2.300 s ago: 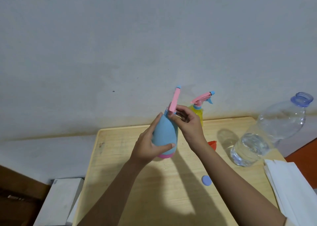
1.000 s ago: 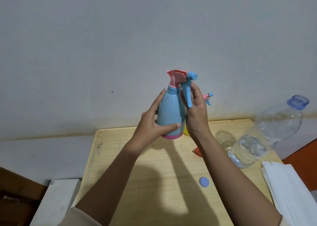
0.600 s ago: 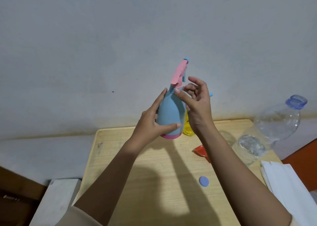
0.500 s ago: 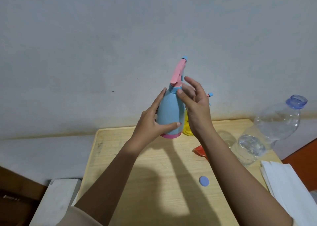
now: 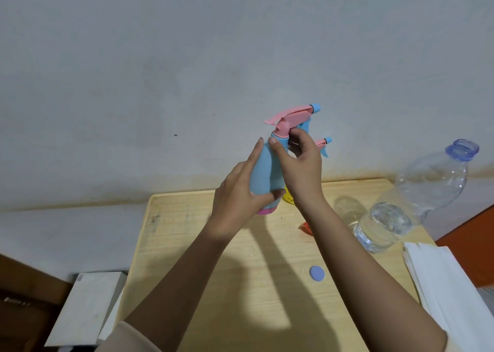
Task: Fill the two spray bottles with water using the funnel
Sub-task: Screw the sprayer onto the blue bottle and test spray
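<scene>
Grey wall behind wooden table (image 5: 213,258). We hold blue spray bottle (image 5: 264,175) above it: left hand (image 5: 238,199) wraps body, right hand (image 5: 299,169) pinches pink collar. Funnel (image 5: 304,227), water bottle (image 5: 417,202) rest on table.

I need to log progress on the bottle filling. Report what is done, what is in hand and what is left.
Done: the water bottle stands uncapped, its cap on the table.

In hand: the left hand holds the blue spray bottle by its body; the right hand works at its collar, spray head on.

Left: the funnel lies unused, the yellow spray bottle keeps its head; no filling shows.
</scene>
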Demonstrator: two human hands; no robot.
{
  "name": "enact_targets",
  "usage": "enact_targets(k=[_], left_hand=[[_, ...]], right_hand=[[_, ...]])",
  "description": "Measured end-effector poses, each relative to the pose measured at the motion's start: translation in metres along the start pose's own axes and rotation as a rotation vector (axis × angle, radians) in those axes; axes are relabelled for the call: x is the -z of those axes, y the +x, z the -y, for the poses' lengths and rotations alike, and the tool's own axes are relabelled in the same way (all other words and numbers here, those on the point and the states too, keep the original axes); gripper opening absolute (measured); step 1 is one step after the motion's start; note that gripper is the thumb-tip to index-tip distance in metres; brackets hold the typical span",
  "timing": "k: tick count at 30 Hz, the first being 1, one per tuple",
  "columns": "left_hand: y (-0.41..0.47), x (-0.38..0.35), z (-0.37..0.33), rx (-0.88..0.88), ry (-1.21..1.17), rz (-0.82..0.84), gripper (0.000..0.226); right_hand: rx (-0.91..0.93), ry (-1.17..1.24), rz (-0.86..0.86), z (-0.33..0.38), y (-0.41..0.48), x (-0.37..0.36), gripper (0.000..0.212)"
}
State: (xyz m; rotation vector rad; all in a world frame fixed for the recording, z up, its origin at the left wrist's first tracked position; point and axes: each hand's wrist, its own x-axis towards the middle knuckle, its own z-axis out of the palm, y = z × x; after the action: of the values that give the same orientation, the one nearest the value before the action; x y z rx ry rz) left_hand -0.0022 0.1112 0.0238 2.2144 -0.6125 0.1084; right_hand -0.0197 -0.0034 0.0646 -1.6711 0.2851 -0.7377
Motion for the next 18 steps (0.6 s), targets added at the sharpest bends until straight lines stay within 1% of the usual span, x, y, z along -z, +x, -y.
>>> enact_targets(k=[2, 6, 7, 8, 10, 12, 15, 16, 18], left_hand=[[-0.003, -0.003, 0.000, 0.002, 0.052, -0.005, 0.101], [-0.003, -0.009, 0.001, -0.035, 0.096, -0.015, 0.104], [-0.003, -0.008, 0.002, -0.041, 0.054, -0.005, 0.103], [-0.002, -0.007, 0.002, -0.041, -0.036, 0.019, 0.102], [-0.003, 0.000, 0.006, -0.023, -0.296, 0.095, 0.098], [-0.001, 0.009, 0.012, -0.016, -0.493, 0.202, 0.102], [0.005, 0.018, 0.015, -0.017, -0.626, 0.388, 0.111], [0.007, 0.018, 0.015, -0.010, -0.650, 0.416, 0.111], [0.008, 0.015, 0.014, -0.007, -0.638, 0.418, 0.111]], right_hand=[[-0.021, 0.001, -0.023, -0.002, 0.000, 0.000, 0.022], [-0.017, 0.059, 0.001, -0.001, 0.001, 0.003, 0.011], [-0.032, 0.087, 0.021, -0.001, 0.003, 0.005, 0.013], [-0.065, 0.134, 0.046, 0.000, 0.006, 0.008, 0.015], [-0.153, 0.274, 0.097, 0.002, 0.012, 0.016, 0.014], [-0.201, 0.387, 0.156, 0.007, 0.017, 0.024, 0.018], [-0.167, 0.432, 0.229, 0.013, 0.023, 0.030, 0.017], [-0.154, 0.433, 0.244, 0.015, 0.024, 0.032, 0.015], [-0.139, 0.409, 0.246, 0.014, 0.025, 0.031, 0.015]])
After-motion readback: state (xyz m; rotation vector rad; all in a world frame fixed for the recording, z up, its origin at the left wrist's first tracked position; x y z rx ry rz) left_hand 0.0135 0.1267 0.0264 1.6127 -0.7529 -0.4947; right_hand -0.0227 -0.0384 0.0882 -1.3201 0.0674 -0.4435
